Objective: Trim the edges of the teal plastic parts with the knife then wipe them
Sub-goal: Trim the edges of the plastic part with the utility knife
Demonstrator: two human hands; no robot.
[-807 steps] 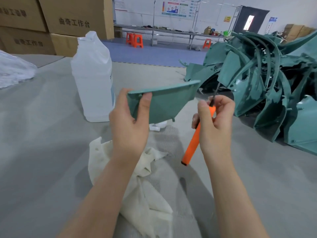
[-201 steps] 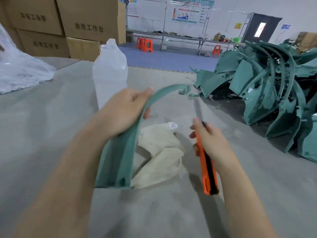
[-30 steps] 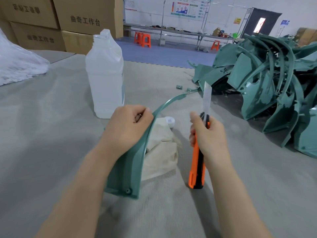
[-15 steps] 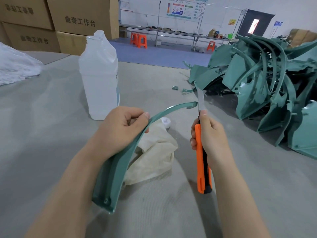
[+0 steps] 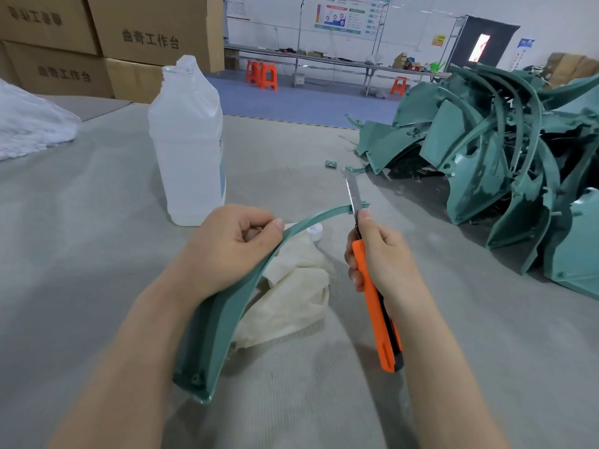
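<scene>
Knife point(image 5: 376, 306) blade meets teal part point(image 5: 223, 319) tip beyond left hand point(image 5: 230, 251).

A grey, felt-like covering is spread over the worktop point(image 5: 97, 222). A yellow-and-black striped line point(image 5: 291, 122) is seen where it meets the blue floor point(image 5: 291, 103) beyond. Brown cardboard boxes point(image 5: 152, 30), printed with dark characters, are stacked at the far left. A long metal-legged table point(image 5: 324, 61), cluttered with small items, is set along a white wall point(image 5: 418, 14), and orange stools point(image 5: 262, 74) are placed beside it. A coloured chart poster point(image 5: 340, 17) is fixed to the wall. To the right, a dark framed panel point(image 5: 496, 37) is broken by a bright opening point(image 5: 480, 48), and further boxes point(image 5: 570, 64) are piled at the far right. The room is evenly lit.
</scene>
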